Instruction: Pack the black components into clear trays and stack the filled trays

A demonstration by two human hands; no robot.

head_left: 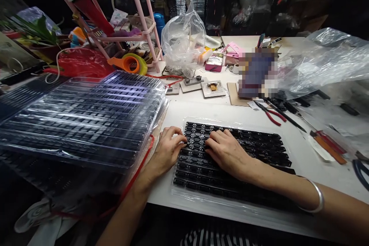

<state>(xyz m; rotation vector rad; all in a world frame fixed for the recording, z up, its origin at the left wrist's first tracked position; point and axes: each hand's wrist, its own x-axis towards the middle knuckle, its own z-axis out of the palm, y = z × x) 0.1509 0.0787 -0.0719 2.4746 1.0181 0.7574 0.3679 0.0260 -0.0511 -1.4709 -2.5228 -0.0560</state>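
The left hand (pixel 168 147) is bending in at the left side of the black parts (pixel 191 172), its thumb and forefinger tips coming together at the end of a row; whether they are pinching one part or only touching it is too small to tell; the right hand (pixel 227 153) is reaching over the same rows from the right, its fingers curling down close together onto the parts, though the knuckles are hiding what, if anything, the tips are gripping; the black parts are lying in close rows in a clear tray (pixel 198 202), which is sitting flat on the white table (pixel 173 111) straight in front of the person; the step in hand seems to be handling or straightening the parts within their rows; the next move is probably calling for light fingertip pressure, with one hand steadying a row while the other is working at its end, so that the neighbouring parts are not tipping; to the left, a stack of filled trays (pixel 86 119) is standing near the left forearm, a red strap (pixel 141 167) running along its right side; on the far right, pliers (pixel 272 117) are lying apart from the tray
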